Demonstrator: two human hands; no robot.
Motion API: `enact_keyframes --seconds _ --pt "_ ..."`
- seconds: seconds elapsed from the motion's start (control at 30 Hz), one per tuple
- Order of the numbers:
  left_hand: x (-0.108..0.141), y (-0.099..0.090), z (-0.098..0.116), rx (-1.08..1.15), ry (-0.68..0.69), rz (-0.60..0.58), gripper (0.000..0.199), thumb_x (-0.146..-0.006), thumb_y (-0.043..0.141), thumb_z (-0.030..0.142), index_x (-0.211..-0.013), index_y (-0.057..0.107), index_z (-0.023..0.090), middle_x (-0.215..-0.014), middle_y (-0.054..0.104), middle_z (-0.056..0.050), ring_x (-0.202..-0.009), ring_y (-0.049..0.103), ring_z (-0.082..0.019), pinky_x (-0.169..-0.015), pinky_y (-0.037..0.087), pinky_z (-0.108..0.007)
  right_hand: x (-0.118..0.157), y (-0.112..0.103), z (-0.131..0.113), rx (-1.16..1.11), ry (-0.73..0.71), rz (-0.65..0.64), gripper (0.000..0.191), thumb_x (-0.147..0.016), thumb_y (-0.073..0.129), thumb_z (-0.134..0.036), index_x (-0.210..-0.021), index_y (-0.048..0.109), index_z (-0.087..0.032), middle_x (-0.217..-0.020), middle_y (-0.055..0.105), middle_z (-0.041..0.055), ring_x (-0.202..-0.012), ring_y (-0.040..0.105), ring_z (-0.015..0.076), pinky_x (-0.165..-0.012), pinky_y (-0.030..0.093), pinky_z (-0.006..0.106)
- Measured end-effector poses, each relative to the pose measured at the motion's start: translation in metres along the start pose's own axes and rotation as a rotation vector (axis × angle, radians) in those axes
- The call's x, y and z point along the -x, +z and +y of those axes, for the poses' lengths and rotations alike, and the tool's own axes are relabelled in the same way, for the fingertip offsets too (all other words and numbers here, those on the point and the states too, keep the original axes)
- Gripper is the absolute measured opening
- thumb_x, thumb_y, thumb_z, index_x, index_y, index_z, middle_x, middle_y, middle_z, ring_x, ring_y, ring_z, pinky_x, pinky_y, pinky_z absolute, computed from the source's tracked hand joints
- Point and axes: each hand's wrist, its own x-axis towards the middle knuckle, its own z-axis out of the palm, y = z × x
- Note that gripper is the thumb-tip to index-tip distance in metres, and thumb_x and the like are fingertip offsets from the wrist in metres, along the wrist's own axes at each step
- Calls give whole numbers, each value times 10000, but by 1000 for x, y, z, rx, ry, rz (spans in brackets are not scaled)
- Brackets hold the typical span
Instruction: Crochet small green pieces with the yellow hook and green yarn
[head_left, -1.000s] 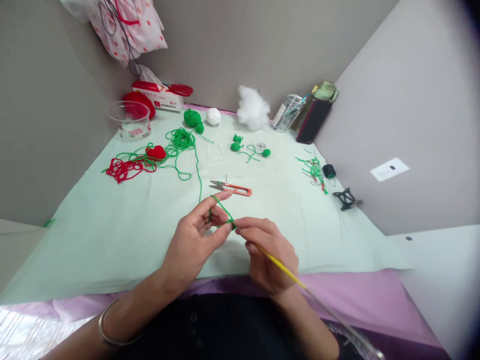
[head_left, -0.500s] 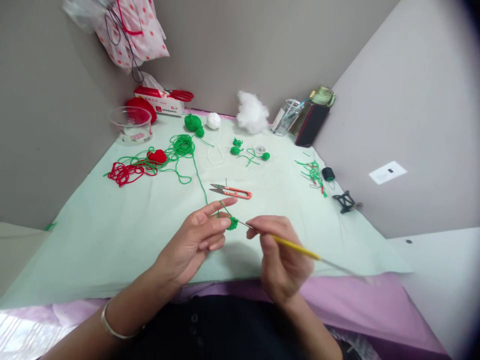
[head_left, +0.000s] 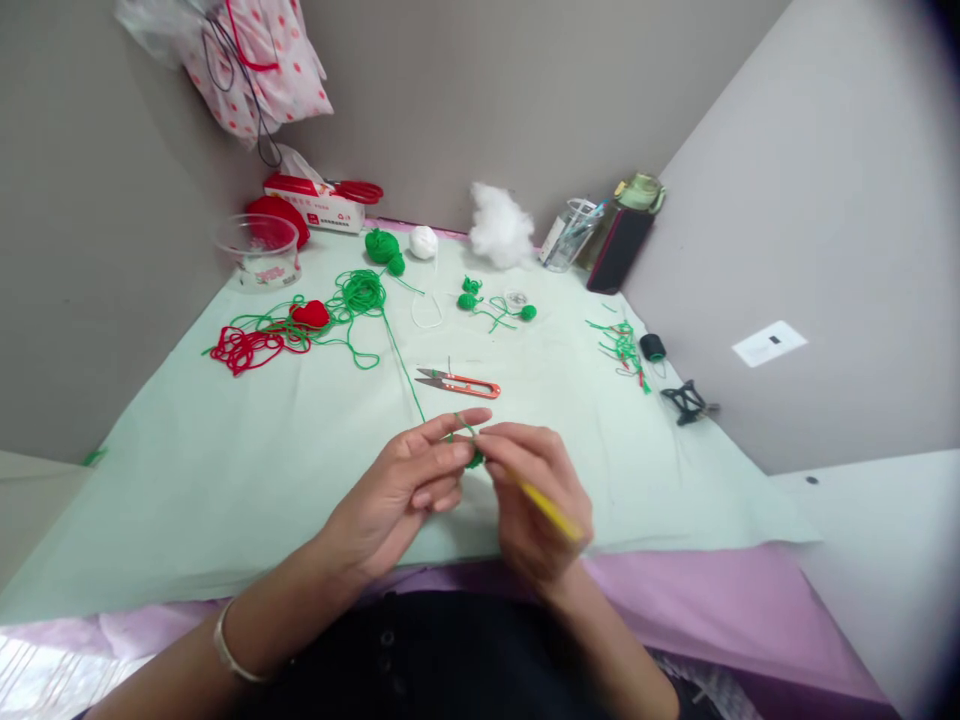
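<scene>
Between the thumb and fingers of my left hand (head_left: 409, 475) is a small green crochet piece (head_left: 475, 459), mostly covered by fingertips. Green yarn (head_left: 403, 365) runs from a loose heap on the table up over my raised left index finger. My right hand (head_left: 536, 495) grips a crochet hook by its yellow handle (head_left: 551, 512), slightly blurred. The hook's tip is hidden where both hands meet at the piece. Just beyond them lie orange thread snips (head_left: 469, 386), blades apart.
Red yarn (head_left: 247, 347) tangles with green at left, near a clear tub (head_left: 259, 265). Farther back are a white yarn ball (head_left: 424, 242), fluffy stuffing (head_left: 501, 228) and small green crocheted pieces (head_left: 466, 301). Yarn scraps (head_left: 624, 345), a black thread spool (head_left: 652, 347) and a black stand (head_left: 686, 402) lie right.
My right hand has moved left, closing up against my left fingers at the green piece. The hook's handle now slants more steeply. My left hand has shifted slightly right.
</scene>
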Motion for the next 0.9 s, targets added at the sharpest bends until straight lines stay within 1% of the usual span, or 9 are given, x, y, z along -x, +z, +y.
enact_keyframes --seconds 0.07,0.13,0.2,0.27,0.43,0.57,0.73,0.83,0.9 --pt "-1 -1 2 17 25 22 243 -841 866 224 -1078 864 167 -702 465 73 -482 214 18 -486 312 -136 -6 -3 0 -183 176 42 267 -1040 586 -146 -1139 789 -287 -945 737 40 -787 702 168 -705 595 330" --pt "-2 0 3 -35 89 53 214 -826 872 213 -1038 870 181 -779 547 41 -526 361 7 -545 387 -143 -12 -4 -1 -386 333 55 234 -1065 567 -208 -1064 790 -278 -902 719 18 -676 653 130 -645 567 301" --pt "-1 0 1 -115 145 49 214 -815 885 227 -1028 871 218 -807 614 16 -667 554 -55 -685 482 -175 -14 -3 -2 -479 395 18 197 -1056 604 -258 -1021 798 -267 -930 736 25 -685 656 127 -630 567 286" --pt "1 1 -1 -176 174 49 229 -808 899 249 -1035 867 248 -832 665 -1 -827 643 -122 -825 519 -228 -14 0 -2 -446 390 -10 168 -1037 641 -271 -1015 807 -251 -942 759 41 -731 680 144 -648 589 291" --pt "5 -1 -1 -223 153 86 336 -778 925 259 -1105 850 273 -895 679 -7 -911 646 -170 -906 518 -303 -12 1 1 -499 424 14 167 -1039 640 -293 -1026 795 -234 -887 766 38 -709 703 146 -659 615 298" --pt "6 -2 1 -251 165 84 268 -808 894 274 -1073 860 273 -873 648 -4 -894 604 -161 -870 487 -280 -16 -1 2 -606 486 20 211 -1043 629 -339 -957 773 -211 -860 773 42 -656 707 143 -613 614 287" --pt "7 -4 2 -315 175 87 245 -843 858 293 -1087 858 272 -873 639 -8 -896 571 -172 -836 455 -277 -14 -5 -2 -591 442 -16 232 -1083 547 -294 -997 746 -211 -913 789 46 -685 733 146 -638 623 293" --pt "8 -5 1 -344 194 96 249 -859 846 293 -1108 848 273 -857 623 0 -865 564 -165 -820 459 -274 -10 -10 -5 -401 313 -59 226 -1088 513 -219 -1081 738 -226 -968 786 46 -751 737 147 -699 626 308" --pt "9 -4 -1 -352 213 106 249 -865 845 268 -1113 840 274 -851 617 11 -853 569 -151 -823 470 -260 -6 -13 -6 -230 165 -109 246 -1078 495 -170 -1149 722 -231 -998 790 59 -820 748 167 -738 631 329"
